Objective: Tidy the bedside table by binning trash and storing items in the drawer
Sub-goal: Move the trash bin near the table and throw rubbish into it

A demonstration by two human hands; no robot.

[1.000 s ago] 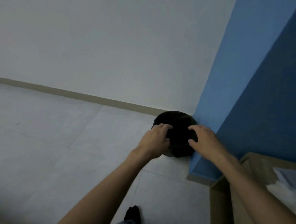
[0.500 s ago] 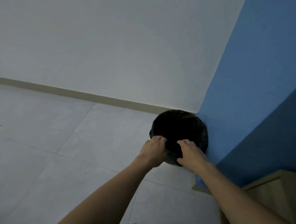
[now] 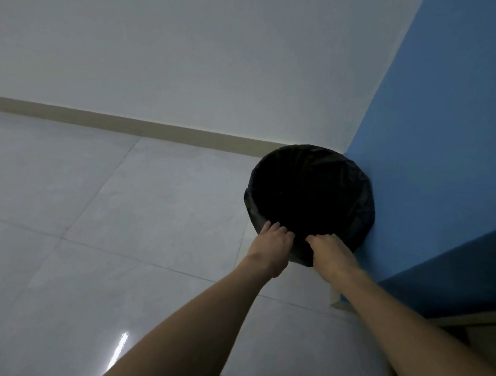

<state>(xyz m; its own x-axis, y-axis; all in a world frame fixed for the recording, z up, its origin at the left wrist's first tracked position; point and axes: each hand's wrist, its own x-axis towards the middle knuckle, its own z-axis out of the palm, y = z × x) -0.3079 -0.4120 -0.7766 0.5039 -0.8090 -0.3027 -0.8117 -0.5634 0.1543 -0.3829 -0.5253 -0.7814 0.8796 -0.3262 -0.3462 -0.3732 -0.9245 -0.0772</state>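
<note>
Head view.
Item: round black waste bin (image 3: 356, 180), lined with a crinkled black plastic bag folded over its rim. The interior is too dark to tell any contents.
Position: on the pale glossy tiled floor (image 3: 92, 221), its right side against the blue wall (image 3: 438, 136) and its back near the beige skirting strip (image 3: 128, 120).
Left hand (image 3: 272, 245): fingers curled over the bin's near rim, gripping it.
Right hand (image 3: 329, 250): just beside the left, gripping the same rim.
Light wooden table edge (image 3: 486, 336): right of the bin, apart from it.

A plain room in a home: glossy tiled floor (image 3: 122, 208), white wall (image 3: 191, 51) with beige skirting (image 3: 128, 123), blue wall (image 3: 449, 143), a black-lined bin (image 3: 310, 198) in the corner, pale wooden furniture (image 3: 488, 336) at the right edge.
</note>
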